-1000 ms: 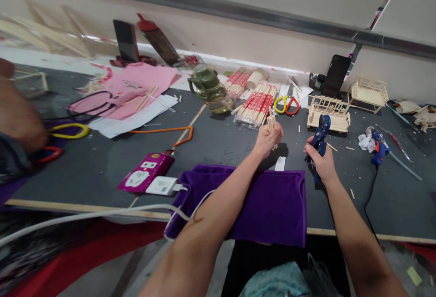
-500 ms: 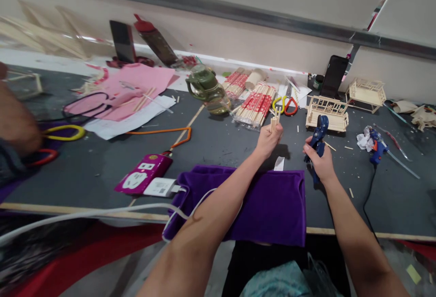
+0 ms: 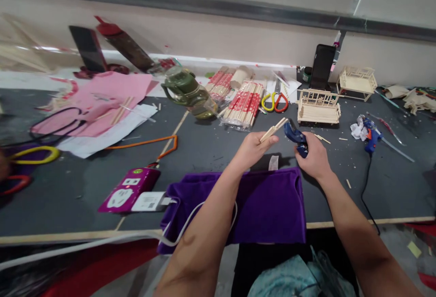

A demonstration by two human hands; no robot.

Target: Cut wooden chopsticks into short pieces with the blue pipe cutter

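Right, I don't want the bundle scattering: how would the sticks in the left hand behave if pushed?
The sticks are probably stiff, as they jut straight from the left hand without sagging. Being so thin, they are likely light. They may slide past one another, since their ends are uneven and no band shows around them.

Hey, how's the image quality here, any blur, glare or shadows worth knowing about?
Head view: the pale shapes at far left are smeared; head view: a bright glare streak crosses them; head view: the left hand and right hand look sharper; head view: dark shadow lies beneath the miniature wooden bench.
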